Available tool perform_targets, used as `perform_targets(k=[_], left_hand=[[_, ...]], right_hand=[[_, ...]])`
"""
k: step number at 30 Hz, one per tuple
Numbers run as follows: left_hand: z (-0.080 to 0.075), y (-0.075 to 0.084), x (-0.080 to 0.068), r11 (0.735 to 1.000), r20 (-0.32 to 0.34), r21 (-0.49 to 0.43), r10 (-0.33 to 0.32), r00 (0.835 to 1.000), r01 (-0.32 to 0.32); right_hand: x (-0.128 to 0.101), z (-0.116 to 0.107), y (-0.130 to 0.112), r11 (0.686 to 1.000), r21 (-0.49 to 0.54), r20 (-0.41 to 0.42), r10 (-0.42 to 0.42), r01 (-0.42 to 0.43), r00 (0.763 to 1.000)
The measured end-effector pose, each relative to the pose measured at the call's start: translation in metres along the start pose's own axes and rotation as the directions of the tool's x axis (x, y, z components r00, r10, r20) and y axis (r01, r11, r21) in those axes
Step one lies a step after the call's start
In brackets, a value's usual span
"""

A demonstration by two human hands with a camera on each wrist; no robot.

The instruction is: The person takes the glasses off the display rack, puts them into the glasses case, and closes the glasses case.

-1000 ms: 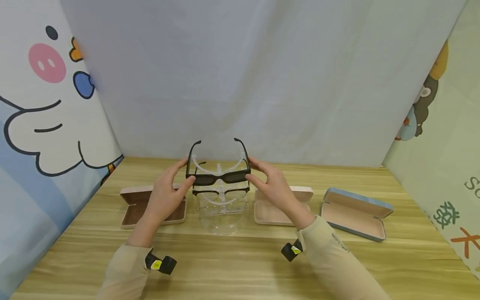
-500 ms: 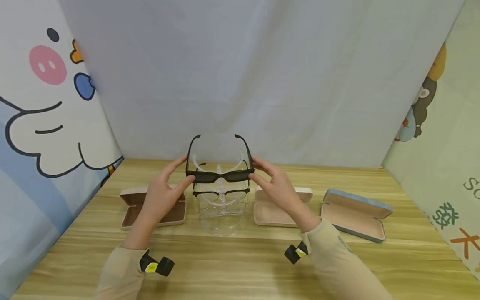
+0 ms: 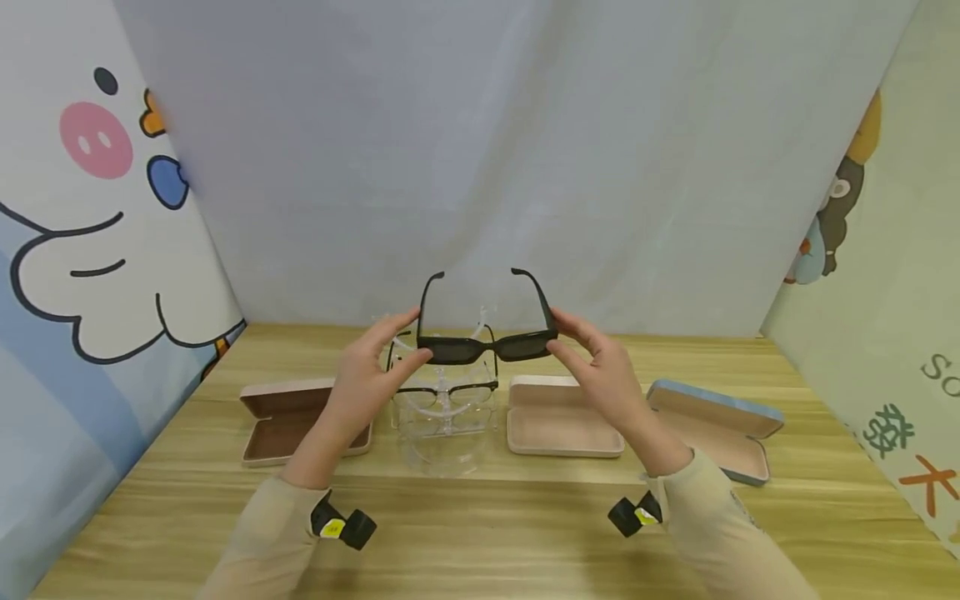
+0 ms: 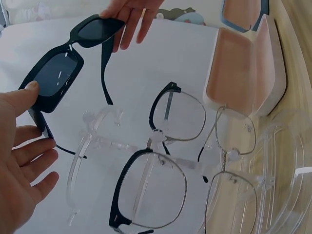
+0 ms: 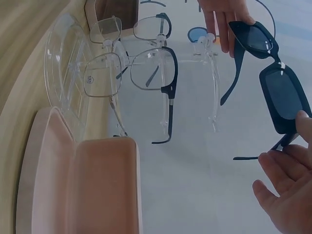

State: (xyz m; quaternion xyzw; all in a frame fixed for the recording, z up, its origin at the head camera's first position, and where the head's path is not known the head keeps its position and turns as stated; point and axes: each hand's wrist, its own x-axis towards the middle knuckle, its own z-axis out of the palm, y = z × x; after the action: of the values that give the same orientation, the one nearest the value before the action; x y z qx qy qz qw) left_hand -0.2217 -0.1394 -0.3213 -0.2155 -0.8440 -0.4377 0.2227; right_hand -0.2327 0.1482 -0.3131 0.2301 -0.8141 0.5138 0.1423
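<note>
You've got the sunglasses (image 3: 486,345) pinched at both ends, left hand (image 3: 372,379) and right hand (image 3: 604,379), lifted clear above the clear stand (image 3: 444,417) (two pairs remain on it). Next, I'd say: fold the arms, then lower into the open case (image 3: 564,418) w/o scraping lenses.

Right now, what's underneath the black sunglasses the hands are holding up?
Below the black sunglasses stands a clear display stand on the wooden table. It carries black half-rim glasses and thin wire glasses. In the head view, the left hand covers part of the stand.
</note>
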Motion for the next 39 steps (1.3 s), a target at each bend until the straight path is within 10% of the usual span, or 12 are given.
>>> perform_targets(k=[10,35,39], left_hand=[[0.026,0.014,0.007,0.995,-0.019,-0.097,0.005,1.0,-0.007],[0.05,0.038,0.015,0.982,0.126,-0.159,-0.079,0.989,0.098],[0.053,0.041,0.016,0.953,0.193,-0.283,-0.054,0.98,0.109]], right_hand=[[-0.01,-0.02,0.003,0.998,-0.061,-0.087,-0.016,0.011,0.996],[-0.024,-0.045,0.009,0.991,-0.128,-0.21,-0.073,0.047,0.975],[-0.025,-0.046,0.009,0.992,-0.117,-0.183,-0.075,0.055,0.98]])
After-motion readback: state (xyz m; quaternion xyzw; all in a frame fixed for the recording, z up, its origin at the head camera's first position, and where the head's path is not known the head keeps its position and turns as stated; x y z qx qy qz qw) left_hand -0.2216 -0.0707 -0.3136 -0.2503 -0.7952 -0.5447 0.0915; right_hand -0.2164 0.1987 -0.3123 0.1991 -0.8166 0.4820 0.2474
